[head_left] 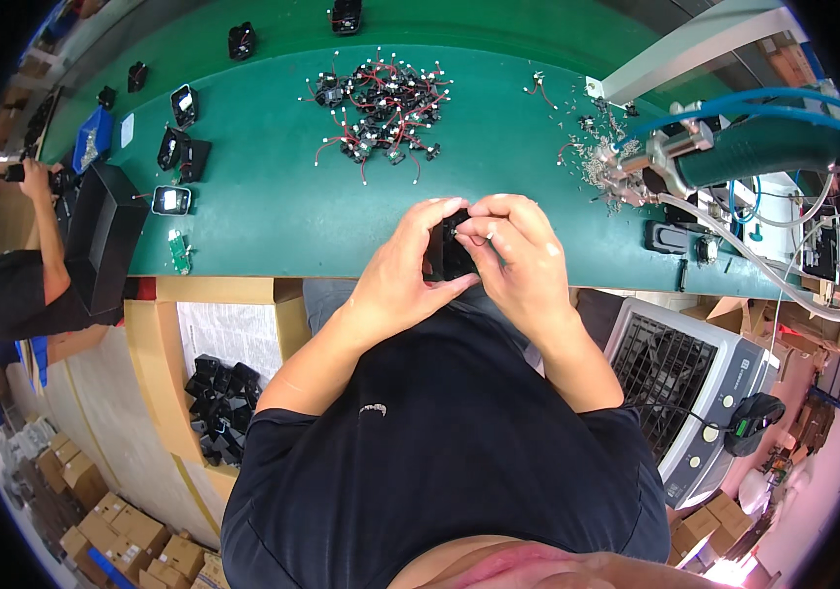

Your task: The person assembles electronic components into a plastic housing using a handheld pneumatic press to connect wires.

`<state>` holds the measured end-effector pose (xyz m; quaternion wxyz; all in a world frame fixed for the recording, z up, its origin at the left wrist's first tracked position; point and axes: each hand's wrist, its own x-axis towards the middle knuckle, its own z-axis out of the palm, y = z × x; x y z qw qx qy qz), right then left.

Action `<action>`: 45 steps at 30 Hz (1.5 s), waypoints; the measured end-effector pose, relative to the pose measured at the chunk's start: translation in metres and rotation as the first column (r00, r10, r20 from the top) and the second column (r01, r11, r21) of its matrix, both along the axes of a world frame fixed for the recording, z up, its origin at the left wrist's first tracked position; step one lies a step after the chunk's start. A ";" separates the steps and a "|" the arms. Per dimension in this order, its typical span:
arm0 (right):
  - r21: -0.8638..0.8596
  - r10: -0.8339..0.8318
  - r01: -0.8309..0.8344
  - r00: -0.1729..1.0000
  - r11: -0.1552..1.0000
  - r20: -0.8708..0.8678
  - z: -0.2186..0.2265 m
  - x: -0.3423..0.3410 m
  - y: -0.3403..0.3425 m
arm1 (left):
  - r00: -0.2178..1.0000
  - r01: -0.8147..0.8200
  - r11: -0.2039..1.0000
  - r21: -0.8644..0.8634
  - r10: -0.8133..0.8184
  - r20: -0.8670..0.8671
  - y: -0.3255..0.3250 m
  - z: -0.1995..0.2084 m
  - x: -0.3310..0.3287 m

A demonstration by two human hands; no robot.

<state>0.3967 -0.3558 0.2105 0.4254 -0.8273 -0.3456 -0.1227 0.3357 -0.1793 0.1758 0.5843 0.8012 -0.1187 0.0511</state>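
Close to my body, at the near edge of the green workbench (263, 236), my left hand (402, 257) wraps round a small black plastic housing (455, 257). My right hand (523, 257) is closed over the housing's right side, its fingers pinching a thin wire lead (482, 240) with a small pale end. Fingers hide much of the housing's inside. Ahead of my hands lies a heap of small black parts with red and black wires (385, 103) and white connectors.
Black housings (172, 200) and a green circuit board (179, 251) lie at left. Small metal pieces (601, 167) are scattered at right beside a hose-fed machine arm (734, 152). Below are a carton of black parts (150, 363) and an air cooler (685, 393). Another person (17, 285) works at far left.
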 end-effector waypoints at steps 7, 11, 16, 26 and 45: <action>-0.014 -0.001 0.000 1.000 1.000 -0.031 -0.001 0.000 0.002 | 0.995 -0.020 0.992 0.128 0.007 0.104 -0.002 0.006 0.001; -0.012 -0.007 0.006 0.990 1.000 -0.142 -0.001 0.001 0.000 | 0.996 0.094 0.992 -0.085 -0.094 0.000 0.005 -0.003 0.002; 0.156 -0.068 0.149 0.899 0.977 -0.433 -0.013 0.004 -0.002 | 0.988 0.147 0.989 -0.026 -0.148 -0.033 0.008 0.017 0.014; 0.539 0.357 0.448 0.429 0.713 -0.830 -0.041 0.003 0.013 | 0.827 -0.349 0.896 0.275 0.156 0.540 -0.032 -0.033 0.033; 0.284 -0.162 0.440 0.738 0.852 -0.656 -0.005 -0.017 -0.021 | 0.904 -0.270 0.954 0.128 0.205 0.375 -0.028 -0.012 0.053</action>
